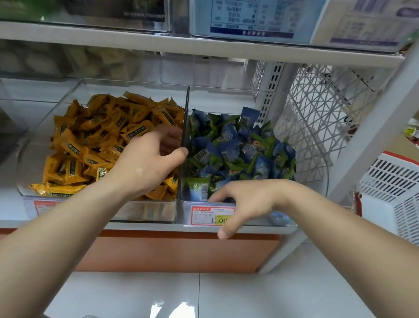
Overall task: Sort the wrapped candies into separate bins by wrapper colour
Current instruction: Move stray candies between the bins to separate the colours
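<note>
Sorting under way, both bins well filled. Left hand over the yellow candies in the left bin. Its fingers are curled, thumb against the divider. We cannot tell whether they clamp a candy.

Right hand straddles the front wall of the right bin. Its fingers are apart, tips among the blue-green candies, thumb outside over the price tag, nothing pinched.

We judge this a search for strays. We see none under either set of fingers. Next move calls for a two-finger pinch on one odd wrapper, then a lift over the divider.
</note>
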`<action>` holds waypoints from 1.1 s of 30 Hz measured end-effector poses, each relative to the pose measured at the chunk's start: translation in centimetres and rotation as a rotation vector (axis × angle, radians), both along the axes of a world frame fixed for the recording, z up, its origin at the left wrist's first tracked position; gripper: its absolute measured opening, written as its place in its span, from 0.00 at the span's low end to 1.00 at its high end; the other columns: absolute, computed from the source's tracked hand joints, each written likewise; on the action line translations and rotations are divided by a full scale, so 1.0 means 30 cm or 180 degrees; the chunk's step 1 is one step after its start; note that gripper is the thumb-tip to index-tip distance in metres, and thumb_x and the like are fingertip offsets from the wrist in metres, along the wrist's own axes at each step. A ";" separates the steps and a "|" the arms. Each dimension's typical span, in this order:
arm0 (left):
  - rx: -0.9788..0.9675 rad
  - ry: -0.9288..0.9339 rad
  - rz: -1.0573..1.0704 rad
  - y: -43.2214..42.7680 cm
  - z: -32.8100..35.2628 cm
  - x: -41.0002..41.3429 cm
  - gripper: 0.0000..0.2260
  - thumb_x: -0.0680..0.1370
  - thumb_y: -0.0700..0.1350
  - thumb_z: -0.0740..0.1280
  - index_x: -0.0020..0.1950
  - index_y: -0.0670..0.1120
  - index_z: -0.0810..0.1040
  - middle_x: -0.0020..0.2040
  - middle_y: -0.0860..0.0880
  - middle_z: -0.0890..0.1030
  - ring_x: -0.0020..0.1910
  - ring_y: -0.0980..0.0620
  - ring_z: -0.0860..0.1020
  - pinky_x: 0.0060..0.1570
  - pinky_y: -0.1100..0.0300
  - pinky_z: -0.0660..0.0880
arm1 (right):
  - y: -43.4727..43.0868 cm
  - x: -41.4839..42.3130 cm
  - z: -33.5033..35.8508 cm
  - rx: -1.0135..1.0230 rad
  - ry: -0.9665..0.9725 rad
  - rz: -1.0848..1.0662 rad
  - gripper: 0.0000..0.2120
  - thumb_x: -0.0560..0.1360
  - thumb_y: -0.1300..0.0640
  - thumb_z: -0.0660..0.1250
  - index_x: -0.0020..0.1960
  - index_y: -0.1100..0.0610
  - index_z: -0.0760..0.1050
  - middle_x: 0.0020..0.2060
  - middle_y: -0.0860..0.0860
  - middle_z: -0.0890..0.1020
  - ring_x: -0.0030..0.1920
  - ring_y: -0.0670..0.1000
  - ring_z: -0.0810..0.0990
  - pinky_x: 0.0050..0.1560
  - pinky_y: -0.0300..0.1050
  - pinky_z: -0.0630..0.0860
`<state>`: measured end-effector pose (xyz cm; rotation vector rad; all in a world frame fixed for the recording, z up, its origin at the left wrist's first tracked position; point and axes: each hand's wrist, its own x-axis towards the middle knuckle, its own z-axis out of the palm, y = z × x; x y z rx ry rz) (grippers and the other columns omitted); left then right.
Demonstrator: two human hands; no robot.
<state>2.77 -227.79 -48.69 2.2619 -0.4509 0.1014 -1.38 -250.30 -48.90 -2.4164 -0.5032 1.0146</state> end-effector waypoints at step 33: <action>-0.0006 -0.0094 0.0019 -0.002 -0.019 0.014 0.16 0.75 0.57 0.66 0.61 0.55 0.75 0.50 0.61 0.80 0.49 0.65 0.78 0.45 0.69 0.72 | 0.047 0.255 -0.093 -0.0440 -0.1185 -0.1077 0.38 0.61 0.33 0.76 0.63 0.52 0.74 0.59 0.51 0.81 0.52 0.50 0.78 0.49 0.44 0.77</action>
